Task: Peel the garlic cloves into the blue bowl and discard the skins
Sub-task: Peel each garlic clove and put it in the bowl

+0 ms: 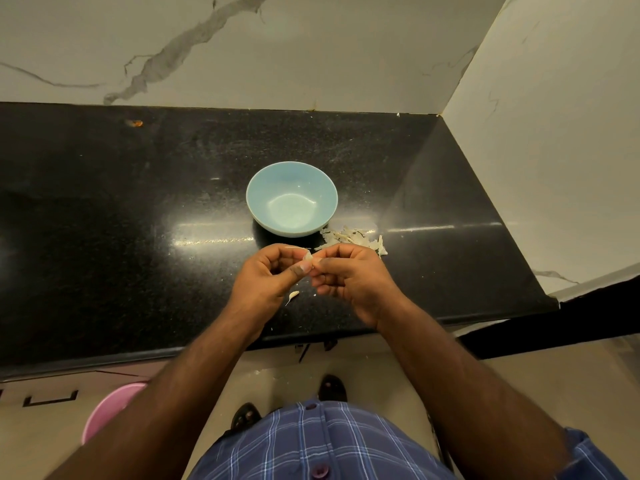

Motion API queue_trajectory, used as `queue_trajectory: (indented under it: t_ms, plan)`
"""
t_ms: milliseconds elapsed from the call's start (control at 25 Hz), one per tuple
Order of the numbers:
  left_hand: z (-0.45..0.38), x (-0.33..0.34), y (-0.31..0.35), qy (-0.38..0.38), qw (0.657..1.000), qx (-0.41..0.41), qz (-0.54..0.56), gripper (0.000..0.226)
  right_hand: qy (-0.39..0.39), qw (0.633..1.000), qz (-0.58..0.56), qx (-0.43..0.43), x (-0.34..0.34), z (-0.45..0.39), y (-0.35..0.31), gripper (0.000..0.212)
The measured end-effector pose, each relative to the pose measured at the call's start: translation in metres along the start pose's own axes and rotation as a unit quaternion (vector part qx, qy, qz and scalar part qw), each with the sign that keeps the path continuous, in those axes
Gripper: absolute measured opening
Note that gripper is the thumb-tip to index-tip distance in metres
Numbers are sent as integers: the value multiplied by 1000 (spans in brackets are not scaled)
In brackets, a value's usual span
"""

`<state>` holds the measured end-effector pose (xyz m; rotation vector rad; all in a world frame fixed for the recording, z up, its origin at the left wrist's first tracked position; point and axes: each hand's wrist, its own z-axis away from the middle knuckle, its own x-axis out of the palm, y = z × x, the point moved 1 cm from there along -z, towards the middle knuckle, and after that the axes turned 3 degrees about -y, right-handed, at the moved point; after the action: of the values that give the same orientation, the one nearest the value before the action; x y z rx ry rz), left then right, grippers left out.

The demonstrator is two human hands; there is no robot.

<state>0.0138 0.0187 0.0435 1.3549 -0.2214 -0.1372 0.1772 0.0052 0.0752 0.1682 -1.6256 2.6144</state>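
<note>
- Clove [307, 262]: pinched between left hand [268, 277] and right hand [349, 277], both curled on it.
- Bowl [291, 198]: just beyond the hands, looks empty.
- Skins [353, 239]: piled beyond right hand, beside bowl.
- Risk: slick clove slips, drops onto surface [138, 202]; skin falls into bowl.

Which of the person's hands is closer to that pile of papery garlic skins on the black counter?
Right. The right hand nearly touches the pale skin pile; the left hand sits farther left.

Pale blue bowl [292, 198], speckled black counter [138, 220], blue plaid shirt [311, 445], pink tub [107, 408]
</note>
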Motion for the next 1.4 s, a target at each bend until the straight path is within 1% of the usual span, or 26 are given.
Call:
queue_trajectory:
  t_ms: [120,320,520,720,800,920,1040,1120,1240,1320,1400]
  plan:
    - [0,0,1,-2,1000,-3,1,15,1,1000,27,6,1,0,-1,7]
    - [1,-1,1,-6,1000,-11,-4,12,-10,998,43,43,-2,-4,-4,12]
    - [3,-1,3,-14,1000,-17,18,10,-39,994,6,100,-2,-7,-2,11]
    - [2,0,3,-13,999,-21,21,17,-53,988,-54,134,-3,-9,5,14]
    - [1,0,1,-15,999,-24,20,18,-43,991,-42,122,-3,-10,7,15]
    - [-1,-2,-3,-27,999,-29,12,20,-19,996,12,82,-2,-12,8,16]
    - [-3,-4,-6,-23,999,-40,17,18,12,998,0,65,-5,-15,6,14]
    - [-4,-2,-8,-13,998,-55,40,16,55,997,-4,50,-12,-18,3,12]
    - [-4,0,-7,-3,994,-74,83,13,124,990,70,-1,-28,-23,2,10]
    - [-5,0,-7,-9,991,-86,103,12,163,976,138,-48,-37,-24,4,10]
    - [-6,-1,-8,-12,988,-97,117,13,182,959,200,-85,-44,-26,5,8]
